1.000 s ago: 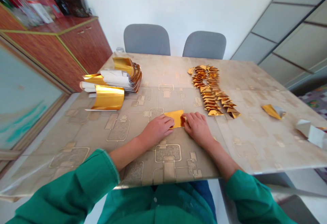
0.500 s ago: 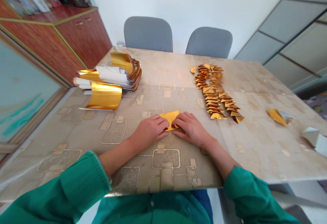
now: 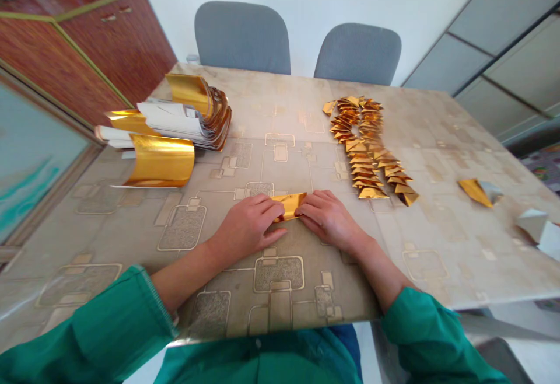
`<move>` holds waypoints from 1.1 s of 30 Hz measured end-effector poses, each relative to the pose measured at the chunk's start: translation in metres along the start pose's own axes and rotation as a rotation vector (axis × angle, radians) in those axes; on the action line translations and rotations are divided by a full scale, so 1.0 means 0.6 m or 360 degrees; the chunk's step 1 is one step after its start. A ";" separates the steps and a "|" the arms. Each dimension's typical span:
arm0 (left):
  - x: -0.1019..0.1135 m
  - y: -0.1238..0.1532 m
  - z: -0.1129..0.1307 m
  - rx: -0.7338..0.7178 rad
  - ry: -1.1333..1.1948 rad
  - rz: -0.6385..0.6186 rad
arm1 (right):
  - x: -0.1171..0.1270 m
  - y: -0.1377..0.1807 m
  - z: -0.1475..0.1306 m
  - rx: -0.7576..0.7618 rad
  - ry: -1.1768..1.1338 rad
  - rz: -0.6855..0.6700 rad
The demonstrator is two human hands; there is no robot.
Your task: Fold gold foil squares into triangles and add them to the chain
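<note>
A folded strip of gold foil paper (image 3: 289, 205) lies on the table in front of me, between my two hands. My left hand (image 3: 245, 224) presses its fingers on the strip's left end, the thumb sticking out below the near edge. At the opposite end, the curled fingers of my right hand (image 3: 329, 218) grip the paper. The fingers partly cover both ends of the strip. To the right stand rows of folded gold paper pieces (image 3: 362, 168), nested into each other. A pile of gold and white paper sheets (image 3: 175, 118) lies on the left, with a curved gold sheet (image 3: 161, 159) at its front.
The patterned tablecloth (image 3: 280, 305) covers the table. Farther right lie a loose gold folded piece (image 3: 476, 192) and a white paper piece (image 3: 534, 226). Two grey chairs (image 3: 242, 37) stand at the far side, and a wooden cabinet (image 3: 111, 45) is at the back left.
The gold paper shows as a narrower, shinier strip than before. My left thumb has come away from its near edge, and the left hand sits slightly farther left. The view has tilted down a little.
</note>
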State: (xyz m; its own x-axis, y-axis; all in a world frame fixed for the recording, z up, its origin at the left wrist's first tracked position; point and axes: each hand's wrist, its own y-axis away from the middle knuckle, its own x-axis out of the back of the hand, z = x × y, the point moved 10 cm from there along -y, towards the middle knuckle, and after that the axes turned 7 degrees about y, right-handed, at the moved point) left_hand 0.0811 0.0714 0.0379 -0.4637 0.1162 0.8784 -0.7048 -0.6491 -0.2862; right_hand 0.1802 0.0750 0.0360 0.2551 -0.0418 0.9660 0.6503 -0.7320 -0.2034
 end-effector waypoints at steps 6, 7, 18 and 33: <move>-0.003 0.002 -0.005 0.0015 -0.0011 0.0037 | -0.001 0.008 0.017 -0.0051 -0.0174 -0.0048; -0.003 0.002 -0.008 0.0028 -0.0004 0.0050 | -0.002 0.008 0.023 -0.0077 -0.0187 -0.0045; 0.005 0.011 -0.017 0.0181 0.0097 0.0170 | 0.000 0.010 0.047 -0.0138 -0.0498 -0.0052; 0.018 0.013 -0.031 0.0199 0.0164 0.0384 | -0.001 0.004 0.067 -0.0581 -0.0574 0.0138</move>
State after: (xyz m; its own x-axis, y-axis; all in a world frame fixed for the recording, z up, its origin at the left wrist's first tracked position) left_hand 0.0609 0.0816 0.0378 -0.6666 0.0189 0.7452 -0.4988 -0.7542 -0.4271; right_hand 0.2106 0.1008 0.0288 0.5692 0.0770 0.8186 0.3405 -0.9283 -0.1494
